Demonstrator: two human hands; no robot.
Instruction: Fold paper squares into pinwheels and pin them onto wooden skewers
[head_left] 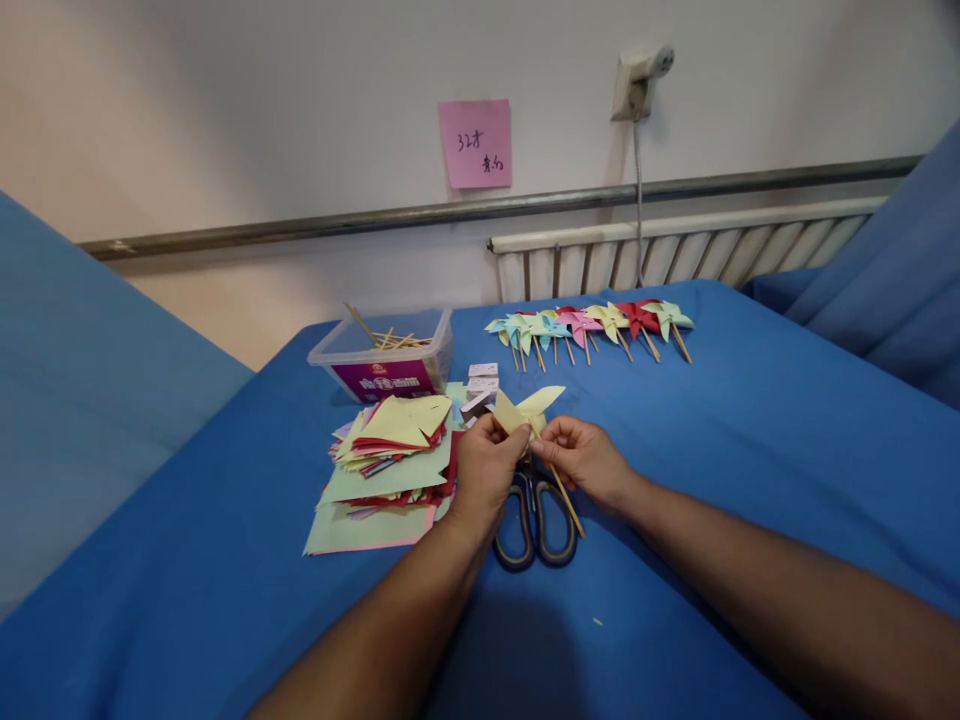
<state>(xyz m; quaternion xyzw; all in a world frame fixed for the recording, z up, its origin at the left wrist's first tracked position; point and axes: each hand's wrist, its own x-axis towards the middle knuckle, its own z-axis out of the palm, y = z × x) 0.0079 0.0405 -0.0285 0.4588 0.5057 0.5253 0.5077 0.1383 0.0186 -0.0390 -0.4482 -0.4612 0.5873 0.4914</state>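
Note:
Between my two hands is a pale yellow paper pinwheel [541, 402] on a thin wooden stick that slants down to the right. My left hand [491, 462] is closed on the paper blades from the left. From the other side, my right hand [583, 455] pinches around the place where stick and paper meet; the fingertips partly hide that joint. Below the hands, scissors [534, 525] with dark handles lie on the blue cloth, their blades covered by the hands. Left of my left hand sits a stack of coloured paper pieces [397, 425], some with cut corners.
A clear plastic box [439, 335] of wooden sticks stands behind the paper. Small white boxes [482, 378] lie beside it. Several finished pinwheels [577, 325] form a row at the back right. A radiator [690, 245] and a metal rail [555, 203] run along the wall.

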